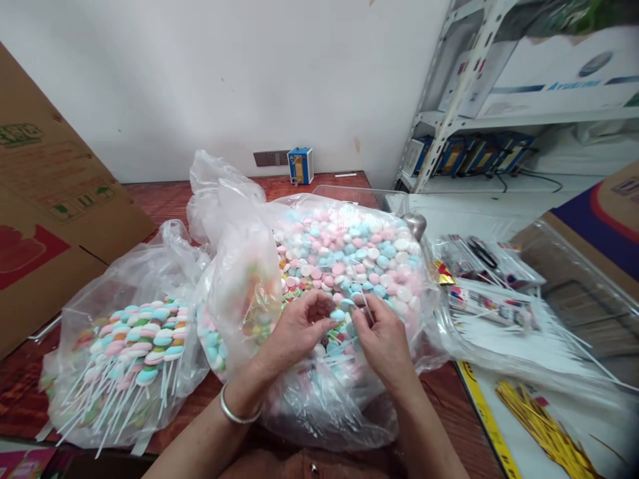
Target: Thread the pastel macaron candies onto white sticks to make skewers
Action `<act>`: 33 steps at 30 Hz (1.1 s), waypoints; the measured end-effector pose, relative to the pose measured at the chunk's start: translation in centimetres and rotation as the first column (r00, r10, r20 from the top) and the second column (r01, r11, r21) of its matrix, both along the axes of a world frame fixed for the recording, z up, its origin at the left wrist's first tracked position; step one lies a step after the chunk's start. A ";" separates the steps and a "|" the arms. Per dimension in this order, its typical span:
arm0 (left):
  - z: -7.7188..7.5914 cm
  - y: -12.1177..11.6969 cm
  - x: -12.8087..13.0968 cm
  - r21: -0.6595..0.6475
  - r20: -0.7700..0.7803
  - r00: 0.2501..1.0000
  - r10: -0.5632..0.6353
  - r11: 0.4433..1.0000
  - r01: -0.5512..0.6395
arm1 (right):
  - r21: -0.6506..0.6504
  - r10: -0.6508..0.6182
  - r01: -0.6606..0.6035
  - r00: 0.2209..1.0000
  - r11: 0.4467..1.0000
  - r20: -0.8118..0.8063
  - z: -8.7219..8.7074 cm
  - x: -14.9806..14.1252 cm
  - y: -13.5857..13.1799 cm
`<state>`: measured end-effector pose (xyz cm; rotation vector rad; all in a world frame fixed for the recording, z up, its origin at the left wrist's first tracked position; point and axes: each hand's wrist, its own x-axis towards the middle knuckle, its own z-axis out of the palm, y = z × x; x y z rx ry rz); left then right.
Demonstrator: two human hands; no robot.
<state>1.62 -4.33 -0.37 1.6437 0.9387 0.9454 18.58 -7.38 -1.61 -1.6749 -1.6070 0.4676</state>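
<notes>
My left hand [305, 324] pinches a pale blue round candy [338, 315] between thumb and fingers. Close beside it, my right hand [383, 338] is closed on another blue round candy [347, 304], with a thin white stick [368, 309] standing up from its fingers. Both hands are over a large open clear plastic bag [244, 246]. Pink, white and blue round candies [344, 251] fill the bag. To the left, a second plastic bag [187, 266] holds several candy skewers [144, 342], discs stacked on white sticks.
A cardboard box [54, 193] stands at left. On the right, a clear tray [499, 362] holds white sticks [479, 336], scissors [482, 253] and wrappers. Gold twist ties [544, 426] lie in front of it. Behind are a small blue device [300, 166] and a metal shelf [459, 93].
</notes>
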 end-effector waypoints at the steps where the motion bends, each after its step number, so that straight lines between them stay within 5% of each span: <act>1: 0.0 -0.3 0.0 -0.033 0.044 0.999 -0.018 0.999 0.019 | -0.001 0.026 -0.026 0.999 1.000 -0.040 0.1 0.1 -0.2; 9: -0.4 -0.7 0.3 -0.014 0.046 0.997 0.067 0.998 -0.066 | -0.017 0.166 -0.196 0.873 0.981 -0.458 0.0 -0.3 -1.0; 16: -0.5 -0.8 0.4 -0.180 0.140 0.985 0.103 0.981 -0.077 | -0.066 0.114 -0.180 0.825 0.981 -0.554 -0.5 -0.8 -0.9; 20: -0.8 -0.6 0.4 -0.337 0.252 0.965 0.073 0.941 0.017 | 0.001 0.168 -0.190 0.862 0.982 -0.479 0.2 -0.6 -1.3; 23: -1.1 -0.2 0.3 -0.385 0.267 0.940 0.215 0.918 -0.101 | 0.011 0.079 -0.079 0.960 0.997 -0.268 0.9 -0.4 -2.9; 25: -1.3 0.1 0.3 -0.394 0.237 0.930 0.279 0.903 -0.171 | -0.041 0.119 -0.129 0.975 0.991 -0.189 1.1 -0.5 -4.3; 29: -1.0 0.2 0.4 -0.332 0.196 0.926 0.322 0.911 -0.246 | -0.178 0.236 -0.280 0.943 0.943 -0.234 1.4 -0.9 -6.4; 33: -0.8 0.0 0.4 -0.268 0.201 0.934 0.296 0.934 -0.238 | -0.225 0.225 -0.303 0.921 0.926 -0.317 1.7 -1.3 -6.7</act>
